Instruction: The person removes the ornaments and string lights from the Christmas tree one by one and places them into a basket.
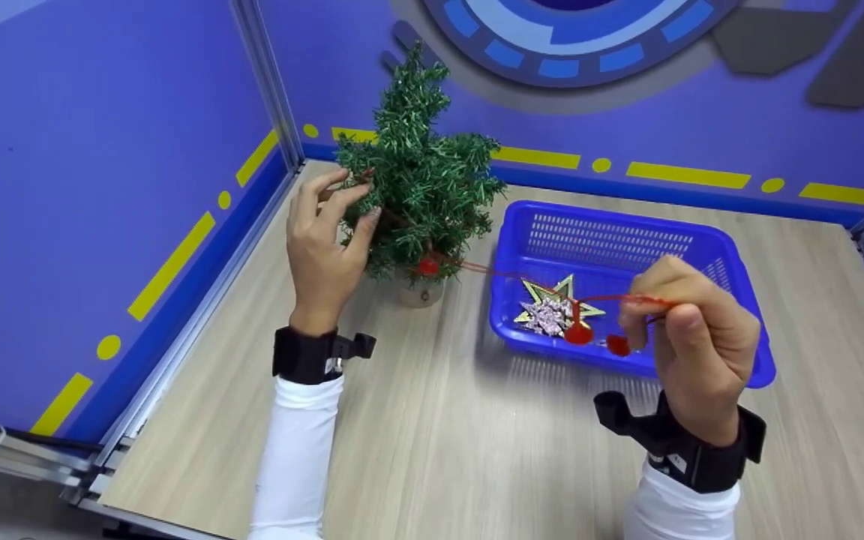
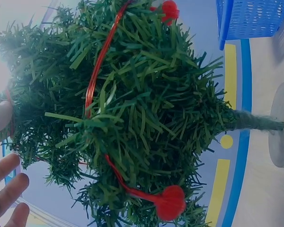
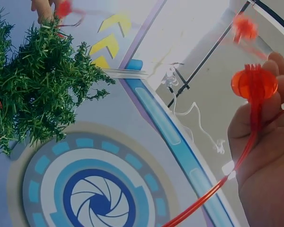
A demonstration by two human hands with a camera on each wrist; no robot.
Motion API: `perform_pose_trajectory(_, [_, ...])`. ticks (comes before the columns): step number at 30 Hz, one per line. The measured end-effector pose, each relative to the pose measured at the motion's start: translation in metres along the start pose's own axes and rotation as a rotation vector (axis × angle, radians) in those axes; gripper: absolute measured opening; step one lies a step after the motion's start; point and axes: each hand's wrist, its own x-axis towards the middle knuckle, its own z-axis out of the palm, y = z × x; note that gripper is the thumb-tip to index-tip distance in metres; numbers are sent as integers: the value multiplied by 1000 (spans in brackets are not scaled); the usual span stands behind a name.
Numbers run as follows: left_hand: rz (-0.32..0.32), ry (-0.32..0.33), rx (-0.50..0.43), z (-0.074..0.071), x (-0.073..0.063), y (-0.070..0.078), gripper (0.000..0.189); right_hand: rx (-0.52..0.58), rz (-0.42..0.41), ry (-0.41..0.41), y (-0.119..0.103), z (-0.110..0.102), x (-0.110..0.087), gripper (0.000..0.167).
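A small green tinsel Christmas tree (image 1: 418,169) stands upright on a round wooden base (image 1: 421,294). My left hand (image 1: 327,240) is at the tree's left side, fingers bent loosely and apart, tips against the outer branches. In the left wrist view, a red wire (image 2: 95,78) crosses the branches, and a small red lantern (image 2: 170,203) hangs from it. My right hand (image 1: 706,341), held above the basket, pinches the lantern light string (image 3: 203,196) between thumb and fingers. Red lanterns (image 3: 254,86) dangle beside it. The string runs from the tree to this hand.
A blue plastic basket (image 1: 619,214) stands to the right of the tree. Inside it lie star ornaments (image 1: 550,316), gold and glittery pink. Blue printed panels (image 1: 139,165) wall the table (image 1: 432,450) on the left and at the back.
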Motion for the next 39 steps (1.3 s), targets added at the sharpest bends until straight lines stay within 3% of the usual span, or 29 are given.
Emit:
perform_pose_trajectory(11, [29, -13, -18, -2, 0, -2, 30, -83, 92, -14, 0, -16, 0, 31])
perform_pose_trajectory(22, [27, -33, -28, -3, 0, -3, 30, -506, 337, 26, 8, -82, 1, 28])
perform_pose_trajectory(25, [26, -30, -31, -3, 0, -3, 29, -708, 421, -4, 10, -100, 0, 26])
perform_pose_trajectory(28, [21, -30, -30, -3, 1, -3, 30, -943, 540, -99, 11, -115, -2, 25])
perform_pose_trajectory(32, [23, -30, -30, -4, 1, -4, 29, -1193, 780, -384, 14, -126, -7, 27])
perform_pose_trajectory(35, [29, -25, -27, -4, 0, -4, 29, -1262, 960, -606, 22, -129, -12, 33])
perform_pose_trajectory(37, [33, -22, -25, -4, 0, -4, 29, -1261, 1042, -663, 31, -129, -16, 34])
perform_pose_trajectory(39, [30, -19, -22, -3, 0, -3, 29, -1255, 1073, -676, 41, -130, -21, 31])
